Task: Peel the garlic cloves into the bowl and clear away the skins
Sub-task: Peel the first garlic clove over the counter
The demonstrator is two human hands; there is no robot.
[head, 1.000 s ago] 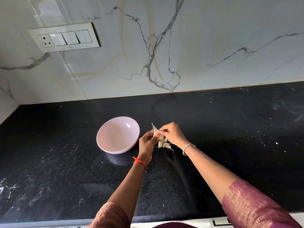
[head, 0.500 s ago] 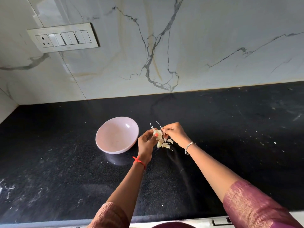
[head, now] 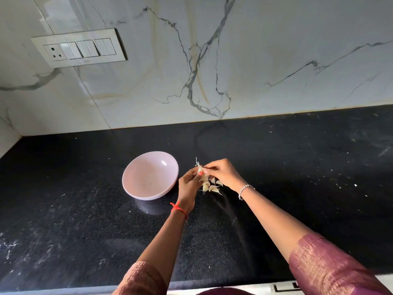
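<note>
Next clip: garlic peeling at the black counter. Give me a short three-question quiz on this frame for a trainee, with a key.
1. True or false: the bowl stands to the right of the left hand and the right hand.
2. Where do the loose garlic pieces lie? A in the bowl; B on the counter beneath the hands; C on a plate.
3. Which wrist wears the red thread?

Key: 1 false: it stands to the left of both hands, which pinch a garlic clove between them. 2 B. 3 the left.
</note>
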